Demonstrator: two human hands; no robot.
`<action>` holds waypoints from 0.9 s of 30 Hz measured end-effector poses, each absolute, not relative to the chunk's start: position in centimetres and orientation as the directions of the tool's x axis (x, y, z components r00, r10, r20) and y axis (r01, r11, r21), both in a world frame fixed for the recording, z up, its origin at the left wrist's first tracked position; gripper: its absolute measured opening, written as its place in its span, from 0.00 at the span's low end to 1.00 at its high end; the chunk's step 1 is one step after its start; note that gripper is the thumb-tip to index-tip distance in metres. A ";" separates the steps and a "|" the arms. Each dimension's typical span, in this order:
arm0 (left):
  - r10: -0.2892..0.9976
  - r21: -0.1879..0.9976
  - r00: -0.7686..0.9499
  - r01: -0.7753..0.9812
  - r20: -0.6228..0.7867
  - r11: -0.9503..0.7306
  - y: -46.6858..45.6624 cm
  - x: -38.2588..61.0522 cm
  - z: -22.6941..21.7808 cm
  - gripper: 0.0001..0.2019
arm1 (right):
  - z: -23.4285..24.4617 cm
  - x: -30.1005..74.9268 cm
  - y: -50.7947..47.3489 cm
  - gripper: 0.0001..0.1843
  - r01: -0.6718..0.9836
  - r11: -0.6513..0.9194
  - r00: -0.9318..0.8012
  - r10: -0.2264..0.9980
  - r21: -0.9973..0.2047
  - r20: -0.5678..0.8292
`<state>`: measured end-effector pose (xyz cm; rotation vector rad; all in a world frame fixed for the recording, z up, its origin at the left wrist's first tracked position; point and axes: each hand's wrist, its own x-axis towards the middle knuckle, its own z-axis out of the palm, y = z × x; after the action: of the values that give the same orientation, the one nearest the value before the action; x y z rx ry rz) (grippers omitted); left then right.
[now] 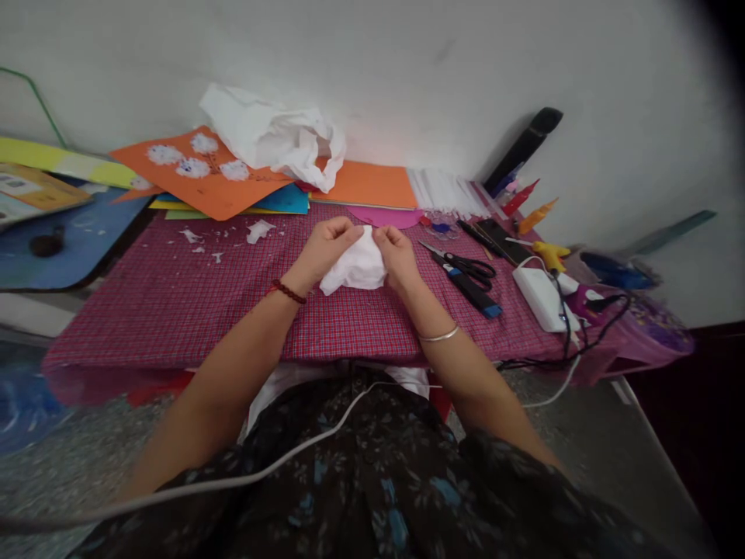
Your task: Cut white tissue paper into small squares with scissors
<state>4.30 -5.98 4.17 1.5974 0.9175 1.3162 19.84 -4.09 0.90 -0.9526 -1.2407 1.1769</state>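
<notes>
Between my two hands is a piece of white tissue paper [358, 264], its loose lower edge hanging crumpled over the checked cloth. My left hand [329, 247] pinches its upper left edge, thumb and fingers pressed together. At the upper right edge, close to the other pinch, my right hand [396, 255] grips the same piece. Just right of that hand lie black-handled scissors [474, 269] and a dark cutter knife [470, 293]. Small torn white scraps [259, 230] are scattered to the left.
A larger crumpled white sheet [256, 128] rests on orange paper with white flower shapes [218, 190] by the wall. On the right are a white power strip [544, 299] with cables, a yellow glue gun [550, 254] and a dark phone [504, 241]. A white cable [326, 435] crosses my lap.
</notes>
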 end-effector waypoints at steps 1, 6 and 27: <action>0.927 0.934 0.118 -0.034 0.356 -0.355 -5.7 4.1 4.2 0.16 | 0.9 20.0 -4.0 0.21 -0.171 0.169 -0.066 0.981 -0.971 0.182; 0.928 0.921 -0.112 -0.128 0.356 -0.369 -4.6 3.5 3.8 0.17 | 0.7 20.3 -4.2 0.26 -0.215 0.098 -0.319 0.933 -0.972 0.165; 0.985 0.993 0.170 0.104 0.043 -0.062 -4.7 2.0 3.5 0.13 | 2.3 21.4 -4.7 0.24 -0.027 0.165 -0.312 0.936 -0.986 0.165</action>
<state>1.99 -4.67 3.45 1.4028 1.1363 1.0678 21.44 -4.75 2.29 -0.9141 -1.5126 1.3068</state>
